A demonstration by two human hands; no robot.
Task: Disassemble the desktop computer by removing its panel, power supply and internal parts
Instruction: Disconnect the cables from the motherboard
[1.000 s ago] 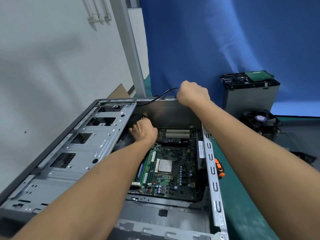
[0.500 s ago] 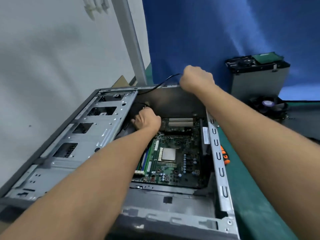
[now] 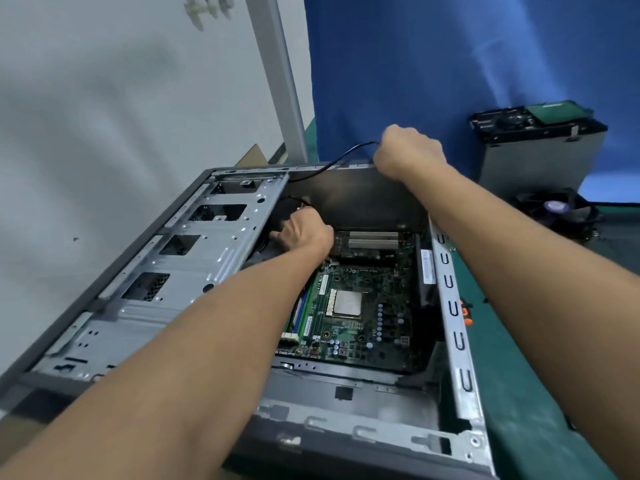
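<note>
The right hand (image 3: 408, 154), just above the middle of the frame, is closed in a fist round a thin black cable (image 3: 341, 157). The cable runs down and left from the fist, over the far top edge of the computer case (image 3: 450, 317). The left hand (image 3: 302, 233) is lower and left of centre, inside the case, with its fingers pointing left into the dark gap beside the silver drive cage (image 3: 194, 261). Those fingertips are in shadow, so I cannot tell whether they hold anything. A loop of dark wire sits just above them.

Right below the left hand lies the green motherboard (image 3: 377, 327), flat on the floor of the case, with the bare square processor (image 3: 346, 302) in its middle and two pale slots at its far end. The case lies on its side with the panel off, filling the middle and lower left of the frame.

To the right of the case, on the green mat (image 3: 526, 358), an orange-handled screwdriver (image 3: 466, 311) touches the case rail. In the upper right stands a grey power supply (image 3: 536, 161), with a black fan (image 3: 557, 210) just in front of it. A blue backdrop (image 3: 433, 64) hangs behind.
</note>
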